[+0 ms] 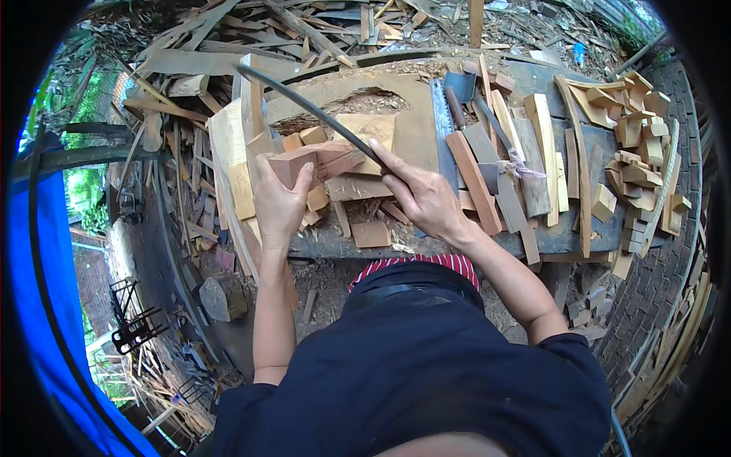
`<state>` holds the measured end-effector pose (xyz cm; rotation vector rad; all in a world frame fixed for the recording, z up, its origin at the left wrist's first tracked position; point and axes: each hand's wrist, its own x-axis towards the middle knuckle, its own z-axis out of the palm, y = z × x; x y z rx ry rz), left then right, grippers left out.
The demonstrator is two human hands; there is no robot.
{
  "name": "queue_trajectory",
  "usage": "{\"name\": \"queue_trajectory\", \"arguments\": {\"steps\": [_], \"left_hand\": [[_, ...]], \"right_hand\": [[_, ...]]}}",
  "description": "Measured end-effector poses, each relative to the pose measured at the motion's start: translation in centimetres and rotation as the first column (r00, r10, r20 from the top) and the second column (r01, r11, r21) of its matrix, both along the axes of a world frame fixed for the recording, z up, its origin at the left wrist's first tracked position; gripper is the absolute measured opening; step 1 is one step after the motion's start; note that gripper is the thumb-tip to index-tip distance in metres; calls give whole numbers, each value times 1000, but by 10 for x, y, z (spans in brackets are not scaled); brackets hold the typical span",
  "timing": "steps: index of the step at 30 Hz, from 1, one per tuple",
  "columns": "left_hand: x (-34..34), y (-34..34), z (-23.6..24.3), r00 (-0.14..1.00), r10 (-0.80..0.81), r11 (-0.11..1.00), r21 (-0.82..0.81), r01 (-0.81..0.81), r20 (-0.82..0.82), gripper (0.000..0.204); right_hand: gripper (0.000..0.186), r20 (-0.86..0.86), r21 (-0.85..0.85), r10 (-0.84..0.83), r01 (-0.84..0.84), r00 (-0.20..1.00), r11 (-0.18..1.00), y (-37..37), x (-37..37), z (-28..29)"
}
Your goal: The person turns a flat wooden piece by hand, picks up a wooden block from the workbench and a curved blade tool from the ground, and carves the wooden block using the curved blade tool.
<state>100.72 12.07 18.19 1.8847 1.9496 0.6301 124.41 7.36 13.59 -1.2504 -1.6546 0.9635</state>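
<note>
Dark cloth of the person's shirt fills the lower middle, with a red-and-white striped edge showing beyond it. Past that, above the near part of the desk, a reddish-brown wood block is held raised: square-cornered and flat-faced at its left end, rougher toward its right. The left hand grips that left end, thumb pressed on the near side and fingers wrapped behind, opened only as wide as the wood. The right hand has its fingers curled on the near end of a long, narrow, dark blade, index finger stretched along it; the handle is hidden. The blade slants to the upper left across the block's far side; whether they touch cannot be told.

Beneath them sits a pale wood piece, next to a ragged hollow littered with shavings. To the right lie a toothed metal strip, a tool with a rounded brown handle, a smooth reddish bar and a cream plank. Farther right, curved, sawn offcuts are heaped. Splintered scraps cover the ground beyond; a round log and a creased blue sheet are at left.
</note>
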Motion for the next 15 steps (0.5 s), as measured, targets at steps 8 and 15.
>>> {"name": "queue_trajectory", "arguments": {"steps": [8,15], "left_hand": [[6,-1,-5,997,68,998,10,-68,46,57],[-11,0,-6,989,103,990,85,-112,102,50]], "right_hand": [[52,177,-315,15,42,984,948,-12,17,-88],[54,30,-51,33,-31,999,998,1,0,5]]}}
